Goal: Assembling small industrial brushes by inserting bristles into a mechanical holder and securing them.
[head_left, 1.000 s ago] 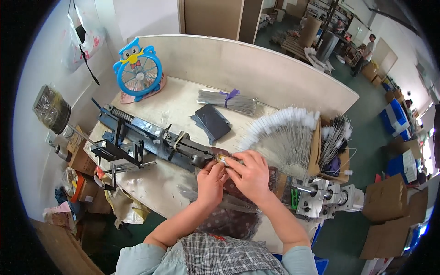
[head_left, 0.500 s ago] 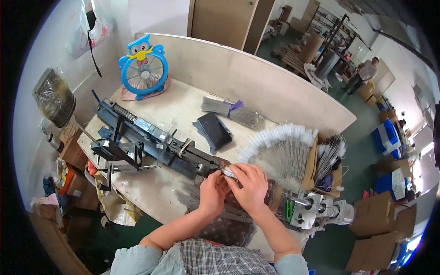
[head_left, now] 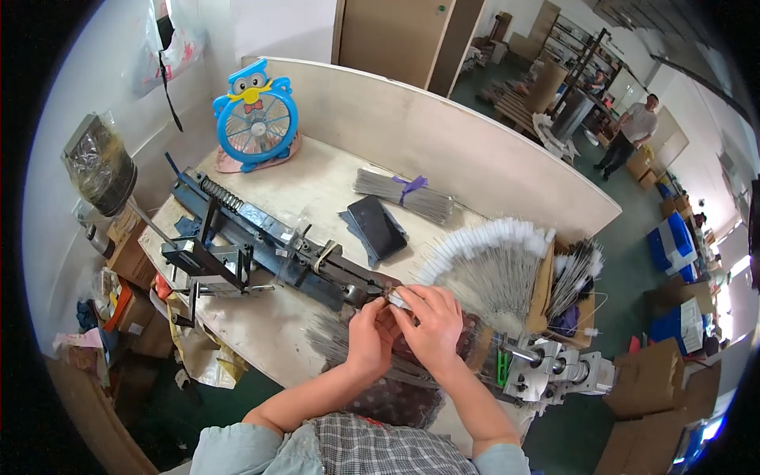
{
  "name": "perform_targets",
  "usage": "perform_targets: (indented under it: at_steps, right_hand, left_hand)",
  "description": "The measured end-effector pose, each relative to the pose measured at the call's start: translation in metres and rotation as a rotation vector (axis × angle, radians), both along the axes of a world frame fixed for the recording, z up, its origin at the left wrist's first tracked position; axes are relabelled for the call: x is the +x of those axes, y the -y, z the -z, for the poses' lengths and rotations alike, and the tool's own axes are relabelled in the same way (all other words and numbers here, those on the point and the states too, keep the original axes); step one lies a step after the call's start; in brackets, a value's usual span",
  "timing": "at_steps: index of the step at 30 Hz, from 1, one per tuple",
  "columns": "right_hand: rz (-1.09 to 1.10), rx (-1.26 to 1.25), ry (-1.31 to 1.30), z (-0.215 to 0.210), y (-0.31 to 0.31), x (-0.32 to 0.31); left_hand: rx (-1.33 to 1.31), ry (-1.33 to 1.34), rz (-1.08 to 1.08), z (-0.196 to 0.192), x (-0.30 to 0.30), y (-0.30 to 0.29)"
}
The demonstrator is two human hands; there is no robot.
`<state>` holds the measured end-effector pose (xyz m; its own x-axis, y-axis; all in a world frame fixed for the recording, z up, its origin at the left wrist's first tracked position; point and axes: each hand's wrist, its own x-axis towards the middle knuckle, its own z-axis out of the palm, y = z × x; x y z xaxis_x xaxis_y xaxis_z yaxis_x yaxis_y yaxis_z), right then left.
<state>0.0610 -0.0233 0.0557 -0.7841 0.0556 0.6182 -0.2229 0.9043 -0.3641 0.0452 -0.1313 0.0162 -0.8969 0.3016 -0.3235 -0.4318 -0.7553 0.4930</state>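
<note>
My right hand (head_left: 431, 323) is closed, pinching a small white piece (head_left: 397, 300) between thumb and fingertips. Close against it, my left hand (head_left: 370, 339) is closed too, its fingers bent inward. Whatever lies in the left fingertips is hidden. Both hands meet at the near end of a long dark metal bench machine (head_left: 297, 252) with a spring and a rubber band. Under my wrists lies a bundle of thin grey wires (head_left: 326, 336). To the right, many thin wires with white tips (head_left: 495, 273) are fanned out on the table.
A blue owl-shaped fan (head_left: 257, 127) stands by the back panel (head_left: 443, 131). A tied wire bundle (head_left: 404, 195) and a phone (head_left: 377, 228) lie mid-table. A silvery metal mechanism (head_left: 558, 370) is at the right edge, near a cardboard box of wires (head_left: 574, 297). A person (head_left: 631, 134) stands far off.
The whole scene has shifted slightly right in the view. My hands keep nearly the same pose at the machine's end. The distant person now stands more upright.
</note>
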Motion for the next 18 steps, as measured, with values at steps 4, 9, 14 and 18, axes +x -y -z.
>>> perform_targets:
  at_steps: [4,9,14,18]
  right_hand:
    - [0.007,0.008,-0.03,-0.001,-0.005,0.004]
    - [-0.015,0.043,0.003,-0.002,-0.01,0.009]
    - [-0.019,0.041,0.006,-0.002,-0.012,0.009]
    - [-0.041,0.054,0.032,-0.002,-0.014,0.007]
  left_hand:
    - [0.0,0.004,0.039,-0.011,0.0,-0.001]
    - [-0.065,-0.023,0.02,-0.013,0.003,-0.004]
    - [-0.07,-0.01,0.006,-0.018,0.002,-0.005]
    - [-0.086,-0.007,0.013,-0.018,0.001,-0.004]
